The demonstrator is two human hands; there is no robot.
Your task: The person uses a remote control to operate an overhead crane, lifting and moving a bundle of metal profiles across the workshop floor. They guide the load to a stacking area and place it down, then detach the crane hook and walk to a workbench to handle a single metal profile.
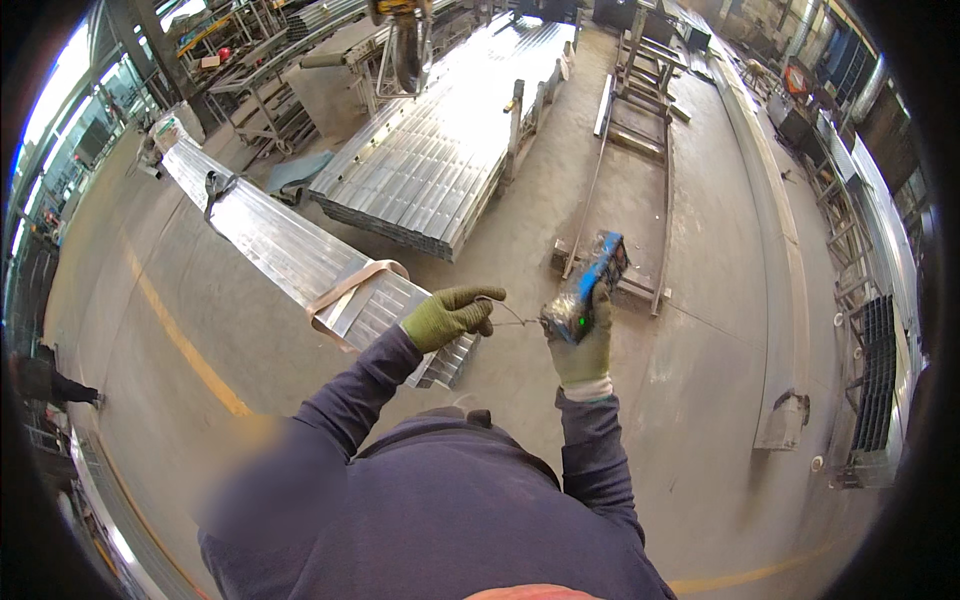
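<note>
My right hand [583, 350], in a green work glove with a white cuff, is wrapped round a blue and black handheld remote control [592, 280]. A small green light glows on its near end. Clear wrapping seems to cover part of it. From that end a thin cord [512, 322] loops across to my left hand [450, 317], also gloved in green. The left fingers are closed on this cord, the forefinger stretched to the right. Just beyond my left hand lies a long bundle of shiny metal profiles [290, 250], with a tan lifting strap [355, 290] around its near end.
A dark strap [212, 195] crosses the bundle's far part. Ahead stands a wide stack of metal profiles [420, 170] beside upright posts. A crane hook [408, 50] hangs over it. Low steel racks [640, 140] and a long beam [775, 260] lie rightward. Another person's arm [75, 390] shows far left.
</note>
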